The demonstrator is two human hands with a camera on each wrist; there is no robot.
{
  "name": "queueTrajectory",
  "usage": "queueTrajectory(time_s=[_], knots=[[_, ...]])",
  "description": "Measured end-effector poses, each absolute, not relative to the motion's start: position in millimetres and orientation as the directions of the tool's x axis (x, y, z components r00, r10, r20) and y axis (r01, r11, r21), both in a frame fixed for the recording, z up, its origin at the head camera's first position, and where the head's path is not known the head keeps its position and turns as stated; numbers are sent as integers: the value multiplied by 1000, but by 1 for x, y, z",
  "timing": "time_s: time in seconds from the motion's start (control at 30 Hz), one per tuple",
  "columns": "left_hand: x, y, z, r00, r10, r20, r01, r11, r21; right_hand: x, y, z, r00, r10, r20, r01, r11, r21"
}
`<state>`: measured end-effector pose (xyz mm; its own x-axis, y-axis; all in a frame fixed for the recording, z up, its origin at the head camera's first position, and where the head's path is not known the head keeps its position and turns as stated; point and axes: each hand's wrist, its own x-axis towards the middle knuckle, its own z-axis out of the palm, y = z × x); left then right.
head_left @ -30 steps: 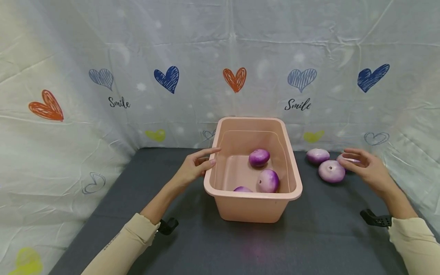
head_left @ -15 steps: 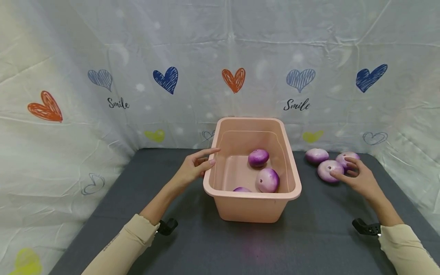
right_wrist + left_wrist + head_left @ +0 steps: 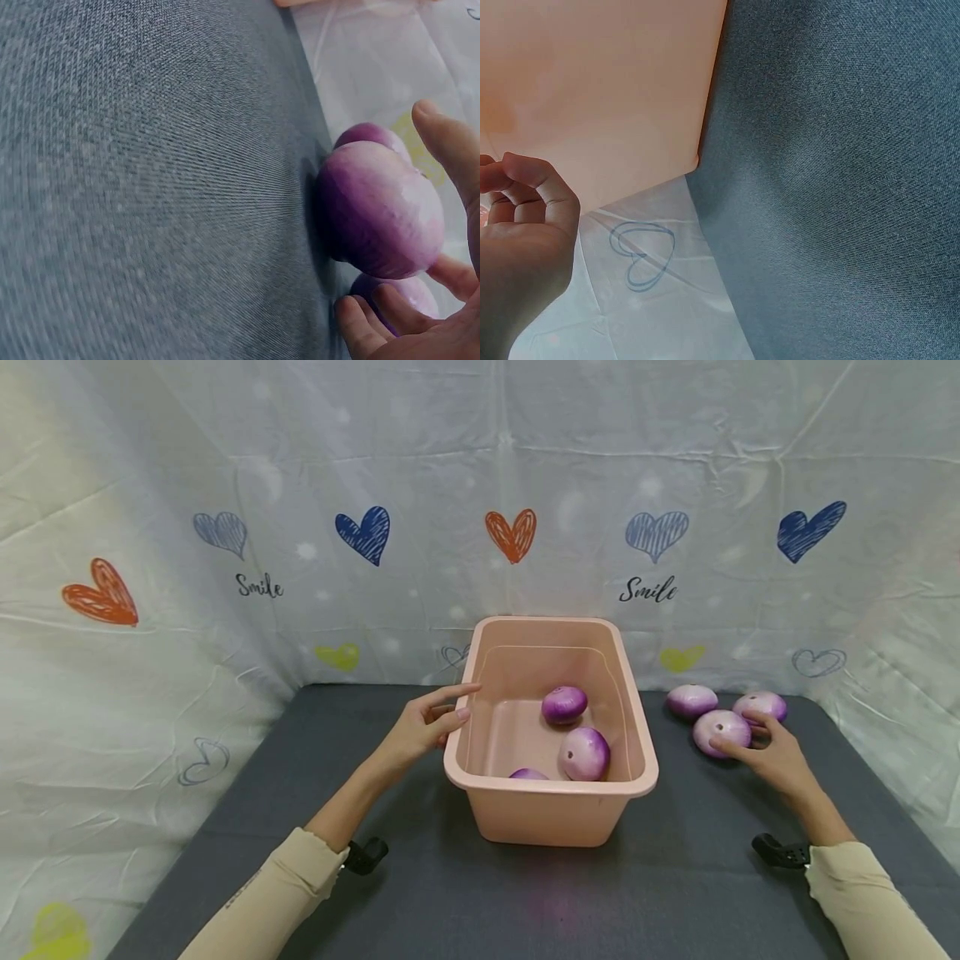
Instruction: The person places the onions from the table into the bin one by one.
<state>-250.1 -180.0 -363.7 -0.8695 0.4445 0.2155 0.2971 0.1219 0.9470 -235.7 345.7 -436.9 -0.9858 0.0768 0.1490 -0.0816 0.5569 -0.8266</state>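
Observation:
A pink plastic tub (image 3: 551, 814) stands mid-table, with purple onions inside: one (image 3: 565, 705) toward the back, another (image 3: 584, 754) nearer, and a third (image 3: 528, 773) partly hidden by the front wall. My left hand (image 3: 420, 722) touches the tub's left rim, index finger reaching over it and thumb beside it. Right of the tub, my right hand (image 3: 772, 760) spreads round the nearest onion (image 3: 379, 210) of a small group. In the right wrist view its thumb is apart from that onion, while the fingers lie low at its other side. Behind are two more onions (image 3: 692, 702) (image 3: 761, 705).
Dark grey cloth (image 3: 375, 910) covers the table. A pale curtain (image 3: 420, 460) printed with hearts hangs close behind the tub and along both sides. Each wrist carries a black strap (image 3: 782, 852).
My right hand has come left and toward me, from the rear right onion to the nearest one of the group. The left hand and the tub have stayed in place.

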Motion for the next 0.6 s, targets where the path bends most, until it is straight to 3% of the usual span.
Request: queueTrajectory(time_s=[0.23, 0.6], knots=[[-250, -179, -363, -869, 447, 215, 291, 110, 950, -238, 346, -443, -972, 82, 222, -138, 568, -812], [-250, -179, -363, -873, 442, 209, 287, 116, 951, -238, 344, -444, -969, 105, 222, -125, 567, -814]])
